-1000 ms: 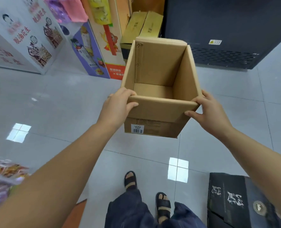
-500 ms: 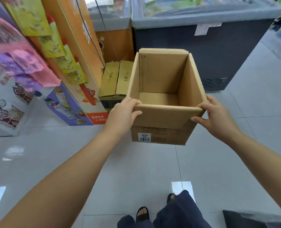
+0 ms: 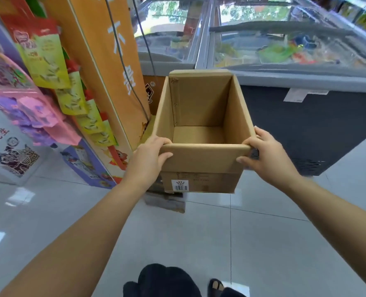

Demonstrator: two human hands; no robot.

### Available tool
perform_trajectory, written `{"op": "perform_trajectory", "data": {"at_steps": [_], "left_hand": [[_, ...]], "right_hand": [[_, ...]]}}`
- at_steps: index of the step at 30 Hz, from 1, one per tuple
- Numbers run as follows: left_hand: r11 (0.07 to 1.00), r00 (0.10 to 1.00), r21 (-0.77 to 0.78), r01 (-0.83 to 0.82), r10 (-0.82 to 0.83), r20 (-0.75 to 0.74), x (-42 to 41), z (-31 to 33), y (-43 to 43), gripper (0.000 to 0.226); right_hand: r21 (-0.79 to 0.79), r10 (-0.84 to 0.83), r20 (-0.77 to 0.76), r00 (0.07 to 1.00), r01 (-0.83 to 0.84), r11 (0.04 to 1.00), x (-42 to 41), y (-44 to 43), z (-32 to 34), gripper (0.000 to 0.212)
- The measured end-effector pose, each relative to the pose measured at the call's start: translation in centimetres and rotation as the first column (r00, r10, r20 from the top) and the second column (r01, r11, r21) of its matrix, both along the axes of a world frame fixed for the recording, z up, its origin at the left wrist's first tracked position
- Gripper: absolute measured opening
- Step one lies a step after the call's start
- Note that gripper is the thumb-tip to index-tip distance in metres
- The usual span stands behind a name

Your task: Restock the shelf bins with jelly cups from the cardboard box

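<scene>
from the head camera, the cardboard box (image 3: 201, 157) hangs in the air in front of the person, open top up, carried level by its near corners. the left hand (image 3: 149, 155) clamps the near left corner, thumb on the front wall and fingers round the side, and the right hand (image 3: 265, 155) grips the near right corner the same way. a hold on both corners probably keeps such a light, floppy carton square and steady while walking. the inside shows only bare cardboard, no jelly cups, so i'd judge it emptied and on its way to be put aside. no shelf bins are in sight. compared with half a second ago, the grip is unchanged, but the view has tipped up and the person has stepped closer. the glass-topped freezer (image 3: 306, 116) now fills the space behind the box, the orange display stand (image 3: 104, 61) looms at the left, and the flattened cartons (image 3: 167, 202) on the floor (image 3: 242, 232) lie mostly hidden below the box.
</scene>
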State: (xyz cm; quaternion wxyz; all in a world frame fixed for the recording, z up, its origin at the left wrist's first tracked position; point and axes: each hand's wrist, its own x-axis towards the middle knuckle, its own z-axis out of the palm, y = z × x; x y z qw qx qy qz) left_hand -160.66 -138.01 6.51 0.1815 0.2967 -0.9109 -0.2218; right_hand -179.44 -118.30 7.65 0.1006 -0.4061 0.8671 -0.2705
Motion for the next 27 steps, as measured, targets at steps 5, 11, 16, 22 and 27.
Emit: {"op": "perform_trajectory", "data": {"at_steps": [5,11,16,22,27], "left_hand": [[0.999,0.999,0.011,-0.038,0.038,0.035,-1.9,-2.2,-6.7,0.017],[0.998,0.994,0.032,-0.05,0.047,0.099,-4.4,-5.6,-15.8,0.017],[0.999,0.989,0.034,-0.01,0.005,0.148,-5.6,-8.2,-21.8,0.016],[0.995,0.978,0.094,-0.02,0.0,0.209,-7.1,-10.9,-25.8,0.016],[0.989,0.956,0.126,-0.076,0.036,0.292,-7.7,-13.1,-28.0,0.019]], "right_hand": [[0.033,0.044,0.041,0.998,-0.046,0.998,-3.0,-7.5,-2.6,0.026],[0.069,0.015,0.1,0.995,-0.022,0.997,-5.3,-16.6,-6.8,0.023],[0.077,-0.023,0.16,0.987,0.011,0.997,-5.6,-22.0,-9.6,0.019],[0.116,-0.051,0.189,0.981,0.029,0.993,-6.3,-25.5,-12.3,0.016],[0.147,-0.007,0.238,0.971,-0.028,0.989,-7.2,-27.6,-14.5,0.012]]}}
